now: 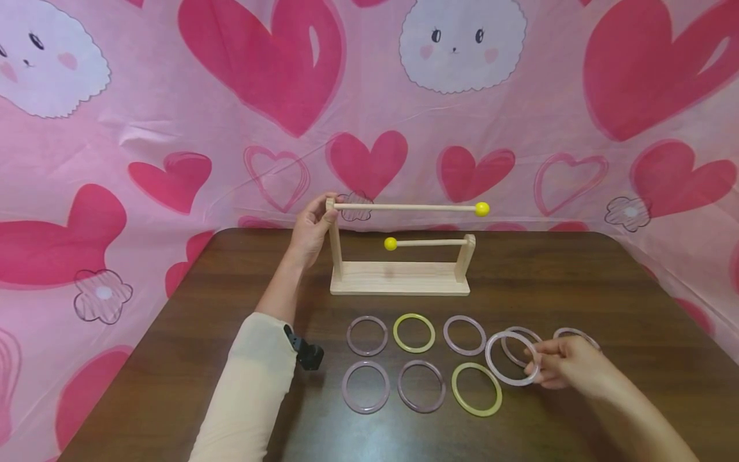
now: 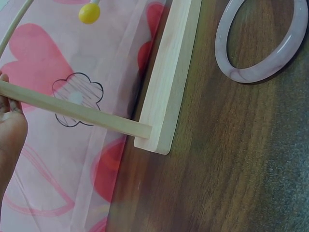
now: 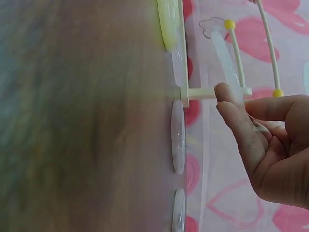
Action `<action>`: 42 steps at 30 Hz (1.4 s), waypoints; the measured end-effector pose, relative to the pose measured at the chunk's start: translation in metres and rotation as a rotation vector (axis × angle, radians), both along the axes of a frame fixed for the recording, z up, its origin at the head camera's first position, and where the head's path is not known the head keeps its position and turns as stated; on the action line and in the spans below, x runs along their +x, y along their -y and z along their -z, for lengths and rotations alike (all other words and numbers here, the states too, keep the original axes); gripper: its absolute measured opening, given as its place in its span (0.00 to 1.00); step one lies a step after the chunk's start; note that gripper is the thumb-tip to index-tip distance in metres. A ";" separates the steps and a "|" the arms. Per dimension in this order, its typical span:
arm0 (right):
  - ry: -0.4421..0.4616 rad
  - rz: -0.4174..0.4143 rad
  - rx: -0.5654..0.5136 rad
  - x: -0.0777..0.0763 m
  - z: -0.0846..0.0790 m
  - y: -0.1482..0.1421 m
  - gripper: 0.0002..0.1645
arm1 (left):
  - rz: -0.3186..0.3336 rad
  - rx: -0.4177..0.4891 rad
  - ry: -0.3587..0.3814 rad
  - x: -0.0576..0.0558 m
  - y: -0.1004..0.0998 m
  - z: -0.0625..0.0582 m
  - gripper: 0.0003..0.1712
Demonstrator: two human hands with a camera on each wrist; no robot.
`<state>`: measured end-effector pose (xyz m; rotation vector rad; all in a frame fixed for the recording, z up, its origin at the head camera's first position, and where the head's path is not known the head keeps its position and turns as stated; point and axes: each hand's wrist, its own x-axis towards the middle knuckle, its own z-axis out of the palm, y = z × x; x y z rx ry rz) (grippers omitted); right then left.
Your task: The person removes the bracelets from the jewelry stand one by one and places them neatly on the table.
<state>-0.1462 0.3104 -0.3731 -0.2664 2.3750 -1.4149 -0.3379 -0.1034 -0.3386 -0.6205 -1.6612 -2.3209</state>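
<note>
My left hand (image 1: 310, 234) grips the top of the tall post (image 1: 336, 250) of a wooden bangle stand (image 1: 398, 287). From that post a long upper rod (image 1: 410, 207) runs right, ending in a yellow ball. A shorter rod (image 1: 430, 243) with another yellow ball points left from the low post. Near the table's right side, my right hand (image 1: 577, 366) pinches a pale lilac bangle (image 1: 488, 356) by its right edge. In the right wrist view this bangle (image 3: 224, 55) is raised off the table, between thumb and fingers.
Several bangles lie in two rows before the stand, among them a yellow-green one (image 1: 414, 315) and another yellow-green one (image 1: 484, 413). One lilac bangle (image 1: 522, 329) lies behind the held one; another (image 1: 571, 330) is partly covered by my right hand. A pink heart-print cloth (image 1: 369, 109) hangs behind the brown table (image 1: 190, 359).
</note>
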 end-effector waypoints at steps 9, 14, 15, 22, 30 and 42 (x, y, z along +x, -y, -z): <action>0.002 -0.001 0.061 0.008 0.000 -0.011 0.19 | 0.001 -0.006 -0.006 0.001 0.001 -0.002 0.12; 0.029 -0.017 0.109 0.012 -0.002 -0.017 0.18 | 0.010 -0.003 -0.009 0.002 0.002 -0.002 0.12; 0.031 -0.021 0.124 0.013 -0.002 -0.018 0.18 | 0.009 -0.004 -0.008 0.002 0.002 -0.002 0.12; 0.062 -0.026 0.176 0.019 0.002 -0.021 0.13 | 0.007 -0.012 -0.002 0.002 0.003 -0.002 0.12; -0.013 -0.027 0.294 0.022 0.005 -0.023 0.09 | 0.009 0.000 0.000 0.002 0.001 -0.002 0.12; 0.026 0.031 0.402 0.023 0.006 -0.023 0.08 | 0.015 -0.007 -0.008 0.000 0.001 0.000 0.18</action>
